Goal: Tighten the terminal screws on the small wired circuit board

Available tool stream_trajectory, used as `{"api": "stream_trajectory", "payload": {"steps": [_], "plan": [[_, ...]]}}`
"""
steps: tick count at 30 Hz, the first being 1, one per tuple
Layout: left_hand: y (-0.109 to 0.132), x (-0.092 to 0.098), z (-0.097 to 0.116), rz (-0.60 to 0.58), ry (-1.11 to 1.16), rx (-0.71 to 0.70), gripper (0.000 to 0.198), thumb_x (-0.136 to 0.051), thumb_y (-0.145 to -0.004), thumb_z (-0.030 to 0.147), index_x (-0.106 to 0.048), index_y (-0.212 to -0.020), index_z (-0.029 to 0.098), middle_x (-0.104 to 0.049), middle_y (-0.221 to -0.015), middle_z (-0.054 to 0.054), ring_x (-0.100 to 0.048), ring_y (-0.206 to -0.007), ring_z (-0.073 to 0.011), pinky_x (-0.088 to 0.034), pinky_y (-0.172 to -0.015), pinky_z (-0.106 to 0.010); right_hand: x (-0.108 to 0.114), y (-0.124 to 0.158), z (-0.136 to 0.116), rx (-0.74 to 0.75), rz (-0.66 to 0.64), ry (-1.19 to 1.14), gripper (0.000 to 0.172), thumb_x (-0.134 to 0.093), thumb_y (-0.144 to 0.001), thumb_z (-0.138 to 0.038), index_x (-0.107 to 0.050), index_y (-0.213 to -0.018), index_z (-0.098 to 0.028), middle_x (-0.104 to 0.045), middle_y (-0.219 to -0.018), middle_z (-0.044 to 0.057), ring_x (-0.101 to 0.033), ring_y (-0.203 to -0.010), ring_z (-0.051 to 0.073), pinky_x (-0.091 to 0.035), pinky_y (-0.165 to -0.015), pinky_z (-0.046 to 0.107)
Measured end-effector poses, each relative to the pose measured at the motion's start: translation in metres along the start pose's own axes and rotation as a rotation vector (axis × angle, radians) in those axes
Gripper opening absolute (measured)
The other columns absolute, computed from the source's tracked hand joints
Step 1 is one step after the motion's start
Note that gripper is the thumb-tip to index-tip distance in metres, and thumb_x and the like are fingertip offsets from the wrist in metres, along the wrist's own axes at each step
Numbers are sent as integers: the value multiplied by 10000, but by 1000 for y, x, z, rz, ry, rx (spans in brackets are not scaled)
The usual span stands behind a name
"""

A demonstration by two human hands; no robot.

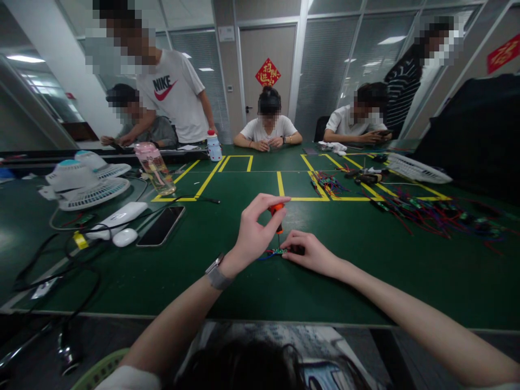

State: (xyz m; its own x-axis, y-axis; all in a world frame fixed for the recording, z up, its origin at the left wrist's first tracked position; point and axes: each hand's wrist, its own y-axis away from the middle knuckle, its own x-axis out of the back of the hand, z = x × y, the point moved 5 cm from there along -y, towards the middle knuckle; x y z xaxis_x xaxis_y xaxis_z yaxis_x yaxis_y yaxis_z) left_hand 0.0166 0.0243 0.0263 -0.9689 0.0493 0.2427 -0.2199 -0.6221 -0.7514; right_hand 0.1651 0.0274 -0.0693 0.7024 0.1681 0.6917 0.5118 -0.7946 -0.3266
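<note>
Item under work: a small green circuit board (277, 251) with blue and red wires is lying flat on the green table (252, 292), towards its near edge and directly ahead of the person. An orange-handled screwdriver (277, 209) is standing upright over it with the tip pointing down at the board. Whether the tip is touching cannot be told.

The left hand (252, 234), with a watch on its wrist, is pinching the top of the screwdriver handle between thumb and forefinger, the remaining fingers curled in. The right hand (311, 252) is lying palm down on the table, its fingertips closing on the right end of the board and pressing it to the surface. The part of the board under those fingers is hidden.

Surroundings, left: a black phone (161, 226) is lying face up, just beside a white mouse (125, 237) and a white oblong device (122, 214), with black cables (60, 260) trailing towards the table edge. Two white desk fans (87, 187) are sitting further left, and a pink-capped clear bottle (155, 168) is standing near them.

Centre: yellow tape lines (280, 184) are marking boxes on the table.

Right, well apart: a heap of wired boards (430, 211) is spreading along the table.

Far side: three people are sitting and two are standing.
</note>
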Motion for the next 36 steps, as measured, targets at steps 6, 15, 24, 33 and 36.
{"api": "stream_trajectory", "payload": {"steps": [6, 15, 24, 33, 36], "plan": [[-1, 1, 0, -20, -63, 8, 286, -456, -961, 226, -653, -1168, 232, -580, -1077, -59, -566, -1016, -157, -458, -900, -287, -1, 1, 1, -3, 3, -6, 121, -685, -820, -220, -732, -911, -154, -612, -832, 49, -568, -667, 135, -464, -618, 251], [0, 3, 2, 36, -81, -14, 172, -595, -894, 268, -712, -1006, 211, -596, -929, -37, -576, -878, -144, -476, -801, -270, 0, 0, 2, 12, 8, -2, 116, -685, -820, -217, -730, -907, -157, -612, -829, 45, -570, -677, 138, -466, -624, 253], [0, 1, -1, 13, 6, 15, 224, -595, -896, 246, -672, -1103, 212, -660, -946, -36, -614, -870, -144, -489, -811, -280, -1, 1, 2, 5, 2, -1, 115, -680, -823, -221, -729, -909, -163, -616, -841, 46, -571, -678, 138, -469, -630, 257], [1, -4, -3, -53, 43, 27, 335, -475, -954, 212, -579, -1271, 232, -653, -1124, -66, -619, -995, -157, -491, -874, -298, -1, -1, 2, -9, 2, -2, 114, -683, -816, -204, -733, -907, -156, -614, -837, 46, -566, -664, 132, -463, -619, 251], [0, 2, -3, 60, -86, 21, 234, -587, -898, 220, -668, -1118, 218, -657, -990, -40, -618, -911, -145, -490, -842, -281, -1, -1, 1, -17, 12, 0, 101, -683, -815, -199, -736, -890, -155, -617, -829, 47, -568, -666, 132, -462, -621, 250]]}}
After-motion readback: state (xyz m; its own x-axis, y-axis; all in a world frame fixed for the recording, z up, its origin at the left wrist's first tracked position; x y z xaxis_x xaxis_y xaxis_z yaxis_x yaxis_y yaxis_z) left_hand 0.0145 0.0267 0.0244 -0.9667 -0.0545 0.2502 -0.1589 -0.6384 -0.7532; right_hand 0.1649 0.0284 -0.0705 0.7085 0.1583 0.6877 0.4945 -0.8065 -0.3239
